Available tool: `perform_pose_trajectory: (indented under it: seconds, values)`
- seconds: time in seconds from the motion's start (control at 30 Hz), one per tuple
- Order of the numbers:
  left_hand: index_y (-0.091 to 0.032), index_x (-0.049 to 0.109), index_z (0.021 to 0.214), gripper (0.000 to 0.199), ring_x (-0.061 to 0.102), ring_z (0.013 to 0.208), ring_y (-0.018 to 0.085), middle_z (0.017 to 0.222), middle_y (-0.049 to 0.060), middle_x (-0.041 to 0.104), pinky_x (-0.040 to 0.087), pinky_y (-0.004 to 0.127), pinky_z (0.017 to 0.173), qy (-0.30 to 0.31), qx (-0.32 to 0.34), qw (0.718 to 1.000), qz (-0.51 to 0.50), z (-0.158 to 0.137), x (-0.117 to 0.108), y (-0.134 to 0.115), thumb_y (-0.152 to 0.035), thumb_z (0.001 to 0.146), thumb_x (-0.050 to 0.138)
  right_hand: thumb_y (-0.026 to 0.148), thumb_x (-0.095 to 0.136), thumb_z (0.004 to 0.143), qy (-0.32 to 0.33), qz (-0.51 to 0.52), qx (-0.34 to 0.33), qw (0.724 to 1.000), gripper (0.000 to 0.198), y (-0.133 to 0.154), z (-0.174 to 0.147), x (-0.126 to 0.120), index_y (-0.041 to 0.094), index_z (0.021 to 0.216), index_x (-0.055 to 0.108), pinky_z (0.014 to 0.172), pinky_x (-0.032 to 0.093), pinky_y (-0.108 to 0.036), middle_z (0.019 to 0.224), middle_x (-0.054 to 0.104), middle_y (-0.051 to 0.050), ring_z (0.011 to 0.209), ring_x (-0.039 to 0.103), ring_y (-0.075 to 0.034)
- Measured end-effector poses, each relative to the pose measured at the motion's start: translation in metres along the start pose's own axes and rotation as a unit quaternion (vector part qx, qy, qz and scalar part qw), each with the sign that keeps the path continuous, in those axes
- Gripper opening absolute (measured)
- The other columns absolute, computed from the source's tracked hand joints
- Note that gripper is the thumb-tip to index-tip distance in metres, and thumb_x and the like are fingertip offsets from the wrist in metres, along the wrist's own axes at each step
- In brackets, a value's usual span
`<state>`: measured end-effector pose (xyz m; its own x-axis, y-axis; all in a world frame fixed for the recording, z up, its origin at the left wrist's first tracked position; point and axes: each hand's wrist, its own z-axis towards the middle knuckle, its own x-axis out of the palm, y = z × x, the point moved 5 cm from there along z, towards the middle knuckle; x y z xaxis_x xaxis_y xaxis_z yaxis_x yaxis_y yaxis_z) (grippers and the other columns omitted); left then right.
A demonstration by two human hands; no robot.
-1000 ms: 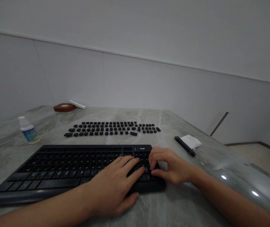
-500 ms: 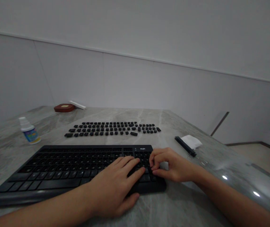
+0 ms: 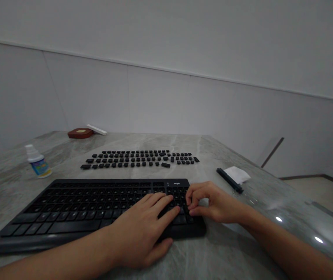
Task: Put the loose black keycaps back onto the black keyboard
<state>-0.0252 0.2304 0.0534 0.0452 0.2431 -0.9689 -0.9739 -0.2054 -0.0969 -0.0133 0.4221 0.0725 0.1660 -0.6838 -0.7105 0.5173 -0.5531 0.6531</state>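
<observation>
A black keyboard (image 3: 75, 225) lies before me, with many of its upper keys removed and the lower rows still capped. My left hand (image 3: 144, 231) rests across its right part, palm down, fingers stretched out and apart over the number pad side. At the pad's right edge, my right hand (image 3: 205, 202) has its fingers curled and thumb bent in a pinch against the keys. What sits between those fingertips is hidden. Beyond the keyboard, loose black keycaps (image 3: 133, 159) are laid out in rows on the table.
A small white bottle with a blue label (image 3: 39, 163) stands at the left. A reddish-brown case (image 3: 80, 133) and a white strip (image 3: 96, 129) lie near the wall. To the right are a black stick-like tool (image 3: 229, 180) and white tissue (image 3: 237, 174) on the grey marbled table (image 3: 274, 217).
The view has shifted very slightly. Both hands keep their positions on the keyboard, and the keycap rows look the same.
</observation>
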Motion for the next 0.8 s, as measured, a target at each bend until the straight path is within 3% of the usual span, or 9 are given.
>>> perform_pose_trajectory:
  seconds: [0.8]
  values:
    - [-0.015,0.044,0.145,0.062,0.045,0.134,0.040,0.148,0.020,0.046,0.042,0.060,0.107,-0.002,-0.002,1.000,-0.011,-0.0001,-0.0005,-0.0002,-0.030,0.086,0.060,0.020,0.070,0.082,0.007,-0.027,-0.020,0.999,0.015,0.0034,-0.0003,0.0021,0.015,0.069,0.065,0.071,0.050,-0.029,0.084,0.066,-0.004,0.074,0.061,-0.013]
